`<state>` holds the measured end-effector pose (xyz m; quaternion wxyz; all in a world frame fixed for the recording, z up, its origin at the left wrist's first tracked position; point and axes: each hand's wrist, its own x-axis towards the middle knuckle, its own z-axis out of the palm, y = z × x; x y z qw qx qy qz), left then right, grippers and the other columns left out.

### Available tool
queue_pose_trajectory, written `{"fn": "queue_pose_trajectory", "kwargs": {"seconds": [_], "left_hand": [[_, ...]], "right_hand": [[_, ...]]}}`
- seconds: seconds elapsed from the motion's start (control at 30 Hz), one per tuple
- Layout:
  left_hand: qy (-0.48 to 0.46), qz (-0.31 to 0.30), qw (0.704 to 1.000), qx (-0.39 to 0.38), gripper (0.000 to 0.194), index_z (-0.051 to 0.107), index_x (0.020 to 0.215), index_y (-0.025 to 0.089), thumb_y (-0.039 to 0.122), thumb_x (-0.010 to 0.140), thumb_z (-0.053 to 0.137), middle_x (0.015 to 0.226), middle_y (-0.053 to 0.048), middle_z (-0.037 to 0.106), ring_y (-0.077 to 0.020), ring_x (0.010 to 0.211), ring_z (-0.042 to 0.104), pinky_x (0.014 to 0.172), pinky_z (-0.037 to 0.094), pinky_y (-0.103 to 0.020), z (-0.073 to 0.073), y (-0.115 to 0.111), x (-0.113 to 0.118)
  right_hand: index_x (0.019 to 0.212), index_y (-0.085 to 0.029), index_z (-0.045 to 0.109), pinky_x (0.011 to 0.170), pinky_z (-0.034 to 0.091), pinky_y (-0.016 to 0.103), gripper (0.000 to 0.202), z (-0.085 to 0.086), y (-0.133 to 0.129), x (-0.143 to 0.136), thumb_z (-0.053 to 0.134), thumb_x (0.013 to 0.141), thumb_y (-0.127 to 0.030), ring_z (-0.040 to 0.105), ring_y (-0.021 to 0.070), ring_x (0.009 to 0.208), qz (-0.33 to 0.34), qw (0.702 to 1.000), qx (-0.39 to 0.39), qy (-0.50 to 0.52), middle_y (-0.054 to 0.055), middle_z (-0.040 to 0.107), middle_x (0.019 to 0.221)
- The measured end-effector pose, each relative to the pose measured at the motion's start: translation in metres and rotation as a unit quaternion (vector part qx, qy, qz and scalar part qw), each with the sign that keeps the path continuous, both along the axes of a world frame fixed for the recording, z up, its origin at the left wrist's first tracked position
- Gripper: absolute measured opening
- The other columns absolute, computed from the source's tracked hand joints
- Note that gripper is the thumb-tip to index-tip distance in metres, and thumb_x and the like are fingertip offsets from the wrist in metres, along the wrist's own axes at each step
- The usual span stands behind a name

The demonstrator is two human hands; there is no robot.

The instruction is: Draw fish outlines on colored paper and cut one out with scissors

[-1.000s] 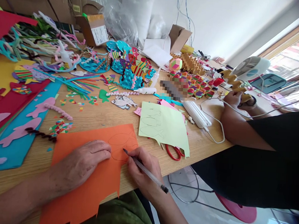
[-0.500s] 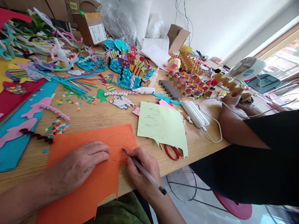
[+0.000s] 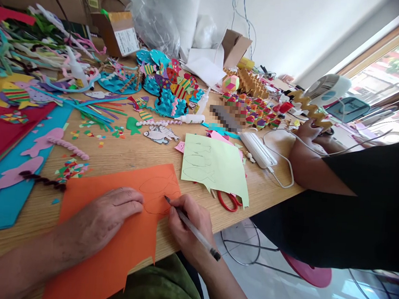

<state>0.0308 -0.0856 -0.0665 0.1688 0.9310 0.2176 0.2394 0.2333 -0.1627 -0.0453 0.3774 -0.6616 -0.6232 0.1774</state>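
An orange sheet of paper point(image 3: 138, 250) with cut, jagged lower edges lies at the table's front edge. Thin fish outlines are drawn near its upper right corner. My left hand point(image 3: 100, 222) rests flat on the sheet, fingers stretched out and side by side. Between thumb and fingers of my right hand point(image 3: 190, 226) is a pen point(image 3: 197, 233) with a clear barrel, its dark tip at the drawn lines. Just beyond lies a pale green sheet point(image 3: 215, 166) with several fish outlines. Red-handled scissors point(image 3: 228, 201) stick out from under it.
Pink paper fish point(image 3: 30, 169) lie on coloured sheets at left. Finished paper fish crafts point(image 3: 170, 102), glue bottles point(image 3: 192, 118) and a white power strip point(image 3: 258, 149) stand farther back. At right, another person's hand point(image 3: 308, 130) holds a zigzag gold strip point(image 3: 307, 107).
The pen tip has moved very slightly right along the drawn lines. My left hand stays on the orange sheet. The whole view has shifted a little.
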Motion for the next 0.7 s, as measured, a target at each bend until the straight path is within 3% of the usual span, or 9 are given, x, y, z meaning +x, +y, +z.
{"fn": "queue_pose_trajectory", "kwargs": {"seconds": [0.27,0.7], "left_hand": [[-0.005,-0.002,1.0,-0.003,0.039,0.059,0.101,0.02,-0.002,0.084,0.031,0.106,-0.003,0.063,-0.013,0.104,0.056,0.094,0.043,-0.024,-0.0004,0.0003,0.0008],[-0.013,-0.012,1.0,0.0,0.037,0.057,0.099,0.018,-0.002,0.085,0.03,0.105,-0.003,0.061,-0.0117,0.103,0.054,0.094,0.04,-0.021,0.0027,-0.0007,0.0025]], "right_hand": [[0.074,-0.018,0.054,0.044,0.031,0.018,0.006,-0.0024,0.0005,0.003,0.05,0.075,-0.014,0.043,0.0079,0.042,0.004,0.999,0.004,0.045,-0.006,0.047,0.05],[0.074,-0.017,0.056,0.044,0.03,0.018,0.006,-0.0032,0.0022,0.0002,0.052,0.074,-0.013,0.04,0.0073,0.041,0.006,0.999,-0.009,0.032,-0.006,0.047,0.05]]}}
